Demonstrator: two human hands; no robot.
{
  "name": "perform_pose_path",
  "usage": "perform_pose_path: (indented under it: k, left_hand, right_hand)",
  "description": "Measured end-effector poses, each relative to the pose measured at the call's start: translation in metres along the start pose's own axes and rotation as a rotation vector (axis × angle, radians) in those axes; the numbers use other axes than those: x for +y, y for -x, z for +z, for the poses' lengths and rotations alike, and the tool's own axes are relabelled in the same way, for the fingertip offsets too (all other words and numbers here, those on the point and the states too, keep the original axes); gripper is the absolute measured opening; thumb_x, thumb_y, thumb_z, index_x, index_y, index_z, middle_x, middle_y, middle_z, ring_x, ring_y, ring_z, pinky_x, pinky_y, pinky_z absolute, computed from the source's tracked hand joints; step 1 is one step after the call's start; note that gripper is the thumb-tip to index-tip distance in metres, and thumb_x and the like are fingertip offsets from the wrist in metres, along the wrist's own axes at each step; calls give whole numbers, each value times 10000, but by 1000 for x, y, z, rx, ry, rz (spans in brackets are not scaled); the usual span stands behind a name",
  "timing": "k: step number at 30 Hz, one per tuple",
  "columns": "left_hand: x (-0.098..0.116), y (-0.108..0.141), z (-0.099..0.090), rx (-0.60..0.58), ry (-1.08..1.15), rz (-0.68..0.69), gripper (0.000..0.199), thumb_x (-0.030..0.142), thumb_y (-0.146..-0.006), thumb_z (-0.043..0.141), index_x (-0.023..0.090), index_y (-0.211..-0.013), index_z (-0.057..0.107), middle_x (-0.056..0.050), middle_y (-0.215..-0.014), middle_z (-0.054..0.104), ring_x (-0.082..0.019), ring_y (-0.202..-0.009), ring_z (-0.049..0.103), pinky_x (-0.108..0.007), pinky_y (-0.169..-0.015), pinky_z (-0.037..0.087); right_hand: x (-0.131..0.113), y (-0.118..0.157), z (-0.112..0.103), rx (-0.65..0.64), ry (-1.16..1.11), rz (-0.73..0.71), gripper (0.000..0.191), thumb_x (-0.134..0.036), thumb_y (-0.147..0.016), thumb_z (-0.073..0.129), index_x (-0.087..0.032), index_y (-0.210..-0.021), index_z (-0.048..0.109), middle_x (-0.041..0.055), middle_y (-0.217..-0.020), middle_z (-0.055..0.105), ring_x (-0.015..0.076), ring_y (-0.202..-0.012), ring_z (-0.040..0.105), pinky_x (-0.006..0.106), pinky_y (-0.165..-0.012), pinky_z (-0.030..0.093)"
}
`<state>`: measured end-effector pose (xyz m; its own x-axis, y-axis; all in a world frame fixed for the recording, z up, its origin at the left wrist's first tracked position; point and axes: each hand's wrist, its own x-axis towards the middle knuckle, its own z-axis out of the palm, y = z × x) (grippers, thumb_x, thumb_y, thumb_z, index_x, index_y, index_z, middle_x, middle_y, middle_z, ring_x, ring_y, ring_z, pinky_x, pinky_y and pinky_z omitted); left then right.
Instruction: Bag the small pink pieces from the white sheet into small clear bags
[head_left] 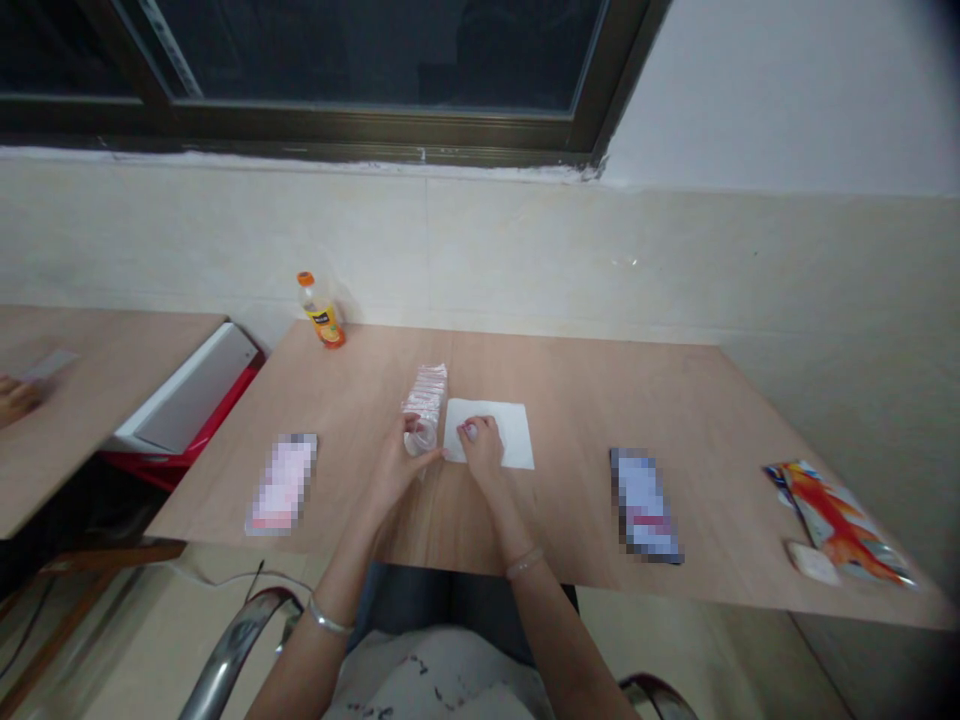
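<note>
My left hand [405, 450] is curled around a clear, round plastic piece [425, 434], which looks like a small roll or lid; its exact kind is hard to make out. Just beyond those fingers lies a row of clear plastic-wrapped pieces [429, 385] with pinkish edges. A sheet of white paper [514, 430] lies flat to the right of the row. Over its left half, my right hand [484, 445] has its fingers pinched together around something small and pale, mostly hidden by the fingertips.
An orange-capped drink bottle [322, 318] stands at the back left. Blurred phones lie at left [283, 485] and right [646, 505]. A colourful packet [844, 525] and a small white item [812, 562] rest far right. Another person's hand [16, 398] is at the neighbouring table.
</note>
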<state>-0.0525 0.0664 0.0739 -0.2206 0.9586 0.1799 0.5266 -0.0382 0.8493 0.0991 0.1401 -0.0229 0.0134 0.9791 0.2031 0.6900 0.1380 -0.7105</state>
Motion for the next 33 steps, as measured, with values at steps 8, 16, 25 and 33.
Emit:
perform_pose_path:
  k: [8,16,25,33]
  left_hand:
    - [-1,-1,1,-27,-17,61,496,394,-690,718,186,-1083,498,-46,-982,628,-193,-924,607,-326,-830,465]
    - [-6,6,2,-33,82,20,631,336,-657,748,202,-1190,439,-58,-989,639,-217,-935,626,-370,-811,494]
    - [-22,22,5,-67,10,52,547,357,-661,736,184,-1141,538,-110,-1155,635,-261,-1077,596,-422,-942,451]
    - [-14,31,2,-66,-71,102,527,389,-689,716,186,-1146,552,-112,-1162,636,-260,-1080,593,-432,-960,430]
  right_hand:
    - [9,8,-2,27,-219,-30,126,-190,-808,525,-165,-874,629,67,-935,542,197,-914,569,335,-844,463]
    - [12,11,-9,-8,-162,-58,190,-166,-824,450,-170,-834,640,63,-862,614,178,-754,573,314,-732,473]
    - [14,18,-11,72,-149,-10,143,-215,-835,481,-161,-853,612,81,-886,597,200,-808,572,322,-746,467]
    - [0,24,-21,73,-71,-9,189,-239,-843,505,-171,-932,658,87,-944,587,208,-901,557,327,-827,445]
